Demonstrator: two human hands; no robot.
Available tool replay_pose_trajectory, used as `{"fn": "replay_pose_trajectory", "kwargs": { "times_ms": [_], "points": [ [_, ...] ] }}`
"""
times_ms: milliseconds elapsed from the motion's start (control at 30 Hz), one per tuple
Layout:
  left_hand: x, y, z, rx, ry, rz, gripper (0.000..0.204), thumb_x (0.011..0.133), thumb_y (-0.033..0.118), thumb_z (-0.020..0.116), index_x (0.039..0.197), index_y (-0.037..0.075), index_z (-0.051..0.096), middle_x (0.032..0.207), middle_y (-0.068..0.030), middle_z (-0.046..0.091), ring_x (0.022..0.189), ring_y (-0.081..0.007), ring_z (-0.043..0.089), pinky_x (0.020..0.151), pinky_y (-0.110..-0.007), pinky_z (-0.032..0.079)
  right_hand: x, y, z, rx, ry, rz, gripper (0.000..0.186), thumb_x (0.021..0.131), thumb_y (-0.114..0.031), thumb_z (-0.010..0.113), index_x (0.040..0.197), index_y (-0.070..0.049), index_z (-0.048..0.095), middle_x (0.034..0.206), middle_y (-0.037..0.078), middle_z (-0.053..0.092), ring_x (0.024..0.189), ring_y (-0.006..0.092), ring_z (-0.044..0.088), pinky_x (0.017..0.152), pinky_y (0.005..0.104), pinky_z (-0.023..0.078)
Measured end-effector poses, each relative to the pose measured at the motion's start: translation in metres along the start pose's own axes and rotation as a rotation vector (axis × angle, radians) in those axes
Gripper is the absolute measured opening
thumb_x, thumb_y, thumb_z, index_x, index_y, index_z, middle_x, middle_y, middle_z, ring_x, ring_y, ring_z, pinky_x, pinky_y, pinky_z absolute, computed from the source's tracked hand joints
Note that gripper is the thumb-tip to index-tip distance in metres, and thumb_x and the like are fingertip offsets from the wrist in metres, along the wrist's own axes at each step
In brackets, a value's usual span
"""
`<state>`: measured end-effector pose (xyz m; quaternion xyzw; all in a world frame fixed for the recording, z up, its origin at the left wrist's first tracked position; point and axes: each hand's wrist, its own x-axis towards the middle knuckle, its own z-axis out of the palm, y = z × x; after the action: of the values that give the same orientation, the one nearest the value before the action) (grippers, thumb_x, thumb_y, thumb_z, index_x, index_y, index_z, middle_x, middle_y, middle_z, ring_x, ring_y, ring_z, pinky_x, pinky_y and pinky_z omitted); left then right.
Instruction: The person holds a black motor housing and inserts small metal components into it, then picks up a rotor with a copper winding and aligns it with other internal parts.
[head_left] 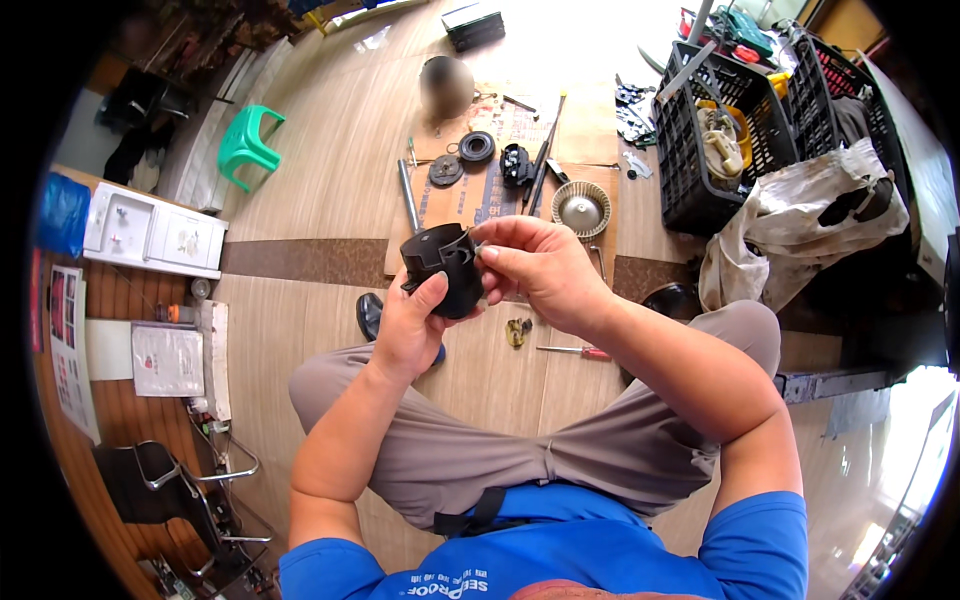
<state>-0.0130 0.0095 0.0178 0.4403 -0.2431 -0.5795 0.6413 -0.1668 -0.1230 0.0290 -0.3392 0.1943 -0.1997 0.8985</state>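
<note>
I hold a black cylindrical plastic housing (440, 272) in my left hand (410, 328), thumb across its side. My right hand (542, 272) has its fingers bent and closed at the housing's right edge, on a detail too small to make out. Just beyond lie cardboard sheets (590, 130) with a metal rod (409, 195), a black ring (477, 148), a dark disc (446, 171), a black part (516, 165) and a fan wheel (580, 208). Below my hands are a small brass-coloured part (518, 333) and a red-handled screwdriver (590, 353) on the floor.
Black crates (688, 185) with parts and a stained cloth (800, 215) stand at right. A green stool (247, 150), white appliance (160, 230) and black chair (150, 480) are at left. A black case (473, 28) lies far ahead. A blurred round shape (446, 88) sits above the parts.
</note>
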Motion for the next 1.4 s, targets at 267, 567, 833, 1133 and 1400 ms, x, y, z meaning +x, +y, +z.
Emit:
{"fn": "replay_pose_trajectory", "kwargs": {
  "times_ms": [267,567,833,1133,1400],
  "points": [
    [-0.003,0.003,0.006,0.000,0.028,0.034,0.053,0.091,0.025,0.071,0.132,0.002,0.048,0.112,-0.0099,0.067,0.096,-0.0182,0.069,0.082,-0.034,0.059,-0.003,0.002,0.000,-0.062,-0.011,0.020,0.021,0.094,0.001,0.060,0.114,0.005,0.065,0.091,0.008,0.069,0.074,0.0123,0.066,0.070,0.0261,0.058],
    [-0.003,-0.002,0.004,0.005,0.023,0.113,0.056,0.088,0.020,0.075,0.133,0.002,0.047,0.115,-0.0100,0.065,0.101,-0.0187,0.067,0.091,-0.033,0.055,-0.006,0.000,0.004,-0.129,-0.030,-0.010,0.017,0.093,0.001,0.062,0.109,0.006,0.065,0.090,0.008,0.068,0.074,0.0130,0.067,0.067,0.0277,0.059],
    [-0.003,-0.002,0.007,0.017,0.039,0.116,0.059,0.087,0.023,0.076,0.134,0.002,0.046,0.117,-0.0097,0.063,0.102,-0.0184,0.066,0.087,-0.034,0.057,-0.007,0.000,0.004,-0.267,-0.060,-0.063,0.017,0.094,-0.004,0.065,0.108,0.004,0.064,0.086,0.009,0.069,0.075,0.0143,0.068,0.067,0.0289,0.058],
    [-0.002,-0.001,0.009,0.023,0.038,0.068,0.055,0.090,0.026,0.073,0.132,0.002,0.047,0.116,-0.0100,0.065,0.099,-0.0176,0.067,0.081,-0.033,0.059,0.000,0.000,-0.006,0.074,0.053,0.074,0.017,0.099,-0.008,0.057,0.106,0.005,0.064,0.086,0.009,0.066,0.067,0.0149,0.065,0.060,0.0299,0.059],
    [-0.003,0.001,0.011,0.034,0.044,0.052,0.052,0.091,0.025,0.071,0.132,0.002,0.048,0.116,-0.0098,0.065,0.098,-0.0173,0.068,0.080,-0.032,0.059,0.000,-0.002,-0.005,0.095,0.037,0.087,0.018,0.098,-0.005,0.055,0.110,0.006,0.062,0.089,0.010,0.067,0.070,0.0148,0.067,0.064,0.0284,0.060]
  ]
}}
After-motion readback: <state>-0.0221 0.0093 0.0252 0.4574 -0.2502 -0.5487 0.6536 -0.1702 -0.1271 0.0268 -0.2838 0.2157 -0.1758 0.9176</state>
